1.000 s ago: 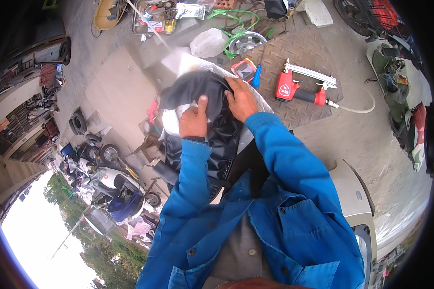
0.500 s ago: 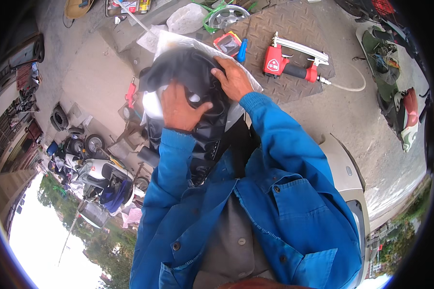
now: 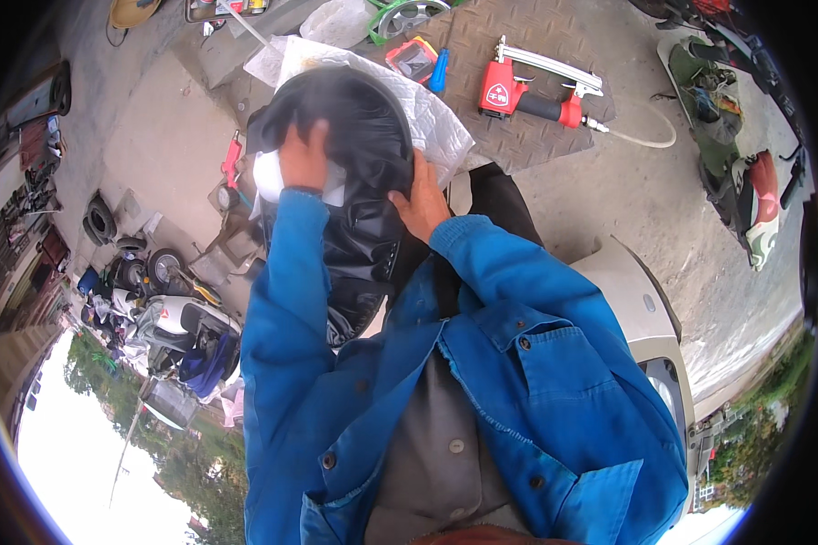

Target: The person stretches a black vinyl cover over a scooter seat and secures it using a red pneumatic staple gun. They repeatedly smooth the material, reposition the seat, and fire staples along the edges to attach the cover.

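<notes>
A padded seat, apparently a motorcycle seat, lies before me under a loose, wrinkled black cover (image 3: 364,222). White padding (image 3: 269,177) shows through a gap in the cover on the left. My left hand (image 3: 303,159) reaches into that gap, fingers somewhat apart, fingertips against the black material and slightly blurred. At the seat's right edge is my right hand (image 3: 423,204), its thumb on the cover and its fingers along the rim. A white sheet (image 3: 441,127) lies beneath the seat's far end.
A red staple gun (image 3: 527,95) with a hose rests on a patterned metal plate (image 3: 482,54), beside a blue tool (image 3: 439,71) and a red-yellow box (image 3: 413,60). A red-handled tool (image 3: 233,159) is at left. Parked scooters (image 3: 186,322) and tyres (image 3: 104,218) stand beyond.
My left hand has moved up and left, deeper against the black cover. My right hand has slid down the seat's right edge. The view has shifted slightly.
</notes>
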Tool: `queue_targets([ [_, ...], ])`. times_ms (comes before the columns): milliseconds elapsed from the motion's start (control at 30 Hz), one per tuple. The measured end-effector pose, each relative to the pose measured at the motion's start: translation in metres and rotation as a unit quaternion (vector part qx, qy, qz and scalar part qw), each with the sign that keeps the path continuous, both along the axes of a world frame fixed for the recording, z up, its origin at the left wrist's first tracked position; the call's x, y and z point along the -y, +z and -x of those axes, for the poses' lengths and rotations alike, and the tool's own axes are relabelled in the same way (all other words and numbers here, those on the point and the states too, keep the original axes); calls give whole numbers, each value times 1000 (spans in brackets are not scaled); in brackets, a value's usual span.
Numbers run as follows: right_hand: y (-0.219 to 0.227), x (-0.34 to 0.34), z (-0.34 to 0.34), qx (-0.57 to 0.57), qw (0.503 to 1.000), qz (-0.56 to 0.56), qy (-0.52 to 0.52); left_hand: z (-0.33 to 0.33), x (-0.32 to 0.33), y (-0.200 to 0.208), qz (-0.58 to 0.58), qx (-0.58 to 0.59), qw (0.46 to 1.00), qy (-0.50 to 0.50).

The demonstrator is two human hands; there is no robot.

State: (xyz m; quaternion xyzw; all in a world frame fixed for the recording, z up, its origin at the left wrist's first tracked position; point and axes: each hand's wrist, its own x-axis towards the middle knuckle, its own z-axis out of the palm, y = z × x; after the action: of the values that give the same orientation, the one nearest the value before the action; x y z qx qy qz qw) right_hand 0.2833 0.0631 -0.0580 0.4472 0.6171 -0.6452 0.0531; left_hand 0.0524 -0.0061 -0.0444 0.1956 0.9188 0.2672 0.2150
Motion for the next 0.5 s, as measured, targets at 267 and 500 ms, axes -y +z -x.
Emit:
queue_targets([
  [267,60,-63,29,-22,994,-40,96,56,-9,19,70,20,994,80],
  [500,5,-130,78,-46,973,-87,208,92,0,3,-70,211,951,214],
])
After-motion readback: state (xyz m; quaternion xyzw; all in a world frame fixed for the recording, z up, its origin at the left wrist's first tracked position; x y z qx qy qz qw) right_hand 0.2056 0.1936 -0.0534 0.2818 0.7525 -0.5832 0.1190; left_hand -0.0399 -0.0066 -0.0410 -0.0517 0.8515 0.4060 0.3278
